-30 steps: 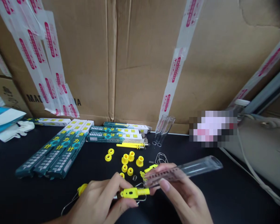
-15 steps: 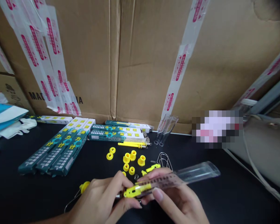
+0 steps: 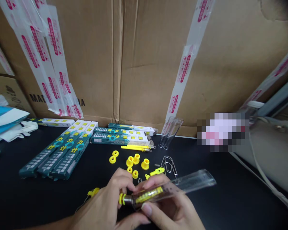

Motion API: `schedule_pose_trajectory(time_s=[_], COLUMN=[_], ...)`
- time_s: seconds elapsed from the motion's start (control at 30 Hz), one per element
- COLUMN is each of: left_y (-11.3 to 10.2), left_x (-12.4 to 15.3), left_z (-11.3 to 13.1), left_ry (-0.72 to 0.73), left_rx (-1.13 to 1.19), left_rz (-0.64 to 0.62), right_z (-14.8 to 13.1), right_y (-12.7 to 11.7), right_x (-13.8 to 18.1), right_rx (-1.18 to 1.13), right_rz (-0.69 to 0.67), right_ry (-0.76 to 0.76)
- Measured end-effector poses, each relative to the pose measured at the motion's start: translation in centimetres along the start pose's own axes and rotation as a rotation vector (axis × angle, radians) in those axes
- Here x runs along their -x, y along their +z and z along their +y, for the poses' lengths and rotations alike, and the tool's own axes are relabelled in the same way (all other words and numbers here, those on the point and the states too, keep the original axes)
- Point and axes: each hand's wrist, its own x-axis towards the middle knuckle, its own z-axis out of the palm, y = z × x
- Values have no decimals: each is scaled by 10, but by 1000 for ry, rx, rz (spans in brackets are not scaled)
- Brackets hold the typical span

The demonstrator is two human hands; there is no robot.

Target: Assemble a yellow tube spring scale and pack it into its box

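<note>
My right hand (image 3: 172, 207) grips a clear plastic tube (image 3: 194, 183) that points up to the right. A yellow inner piece (image 3: 149, 195) with a metal spring sits inside the tube's near end. My left hand (image 3: 108, 204) pinches the yellow end cap (image 3: 121, 198) and metal end at the tube's mouth. A yellow hook part (image 3: 93, 192) on a wire lies just left of my left hand on the black table (image 3: 230, 198).
Loose yellow caps (image 3: 134, 161), wire clips (image 3: 169, 164) and a small spring lie beyond my hands. Green and white boxes (image 3: 62, 151) lie at left, more boxes (image 3: 121, 135) and clear tubes (image 3: 170, 132) stand at the back. Taped cardboard cartons (image 3: 144, 64) form the back wall.
The yellow inner piece has slid further into the clear tube, which moved left and lower. My left hand shifted right to the tube's mouth.
</note>
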Motion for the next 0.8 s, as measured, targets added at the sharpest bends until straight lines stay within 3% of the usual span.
schedule_pose_trajectory(time_s=[0.27,0.6,0.8], left_y=[-1,18,18], left_x=[-1,5,7], left_z=[-8,-9,-19], left_ry=[29,143,150], left_rx=[93,74,117], left_rz=[-18,160,121], right_z=[-10,-12,-6], right_y=[5,6,3], right_x=[-2,-5,-7], right_rx=[50,127,138], right_rz=[25,-20,-100], right_ry=[95,105,163])
